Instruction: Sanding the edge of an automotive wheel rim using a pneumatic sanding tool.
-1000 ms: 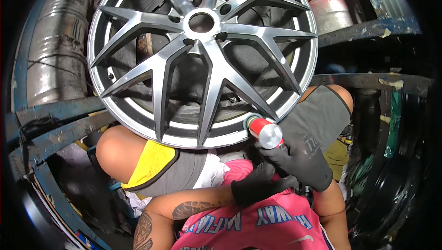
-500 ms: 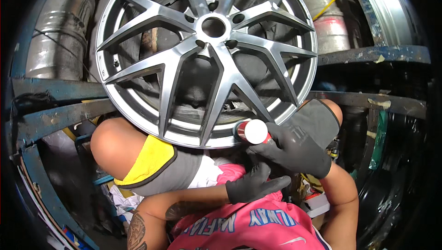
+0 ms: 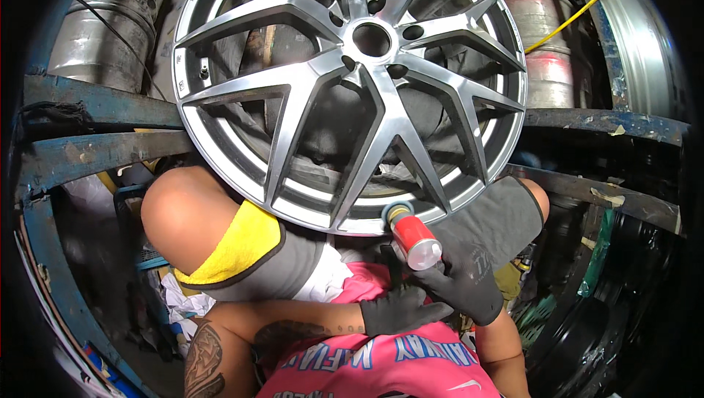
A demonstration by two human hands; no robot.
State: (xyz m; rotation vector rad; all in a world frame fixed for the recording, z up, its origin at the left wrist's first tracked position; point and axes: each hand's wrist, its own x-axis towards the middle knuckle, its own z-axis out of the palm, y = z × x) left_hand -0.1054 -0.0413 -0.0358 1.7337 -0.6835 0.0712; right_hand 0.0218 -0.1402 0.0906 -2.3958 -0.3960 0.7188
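A large alloy wheel rim (image 3: 297,115), silver with forked spokes, leans across my lap, its lower edge over my thighs. In a dark grey glove, my right hand (image 3: 466,280) is closed around a small handheld power tool with a red body (image 3: 413,231) and a pale end cap. The tool's small round disc is at the rim's lower lip and appears to touch it. My left hand (image 3: 403,311), also gloved, lies just left of the right hand, against my pink shirt. Its fingers stretch toward the right hand, with nothing visible in them.
Blue metal frame bars (image 3: 110,101) run along both sides of the wheel. Metal drums (image 3: 110,24) stand at the far left, and more stand at the far right. A yellow cord (image 3: 579,11) hangs at the upper right. A yellow cloth (image 3: 246,244) covers part of my left thigh.
The tool has tilted, so its red side and disc now show. My right hand has moved down and slightly left. The rim appears shifted right in view.
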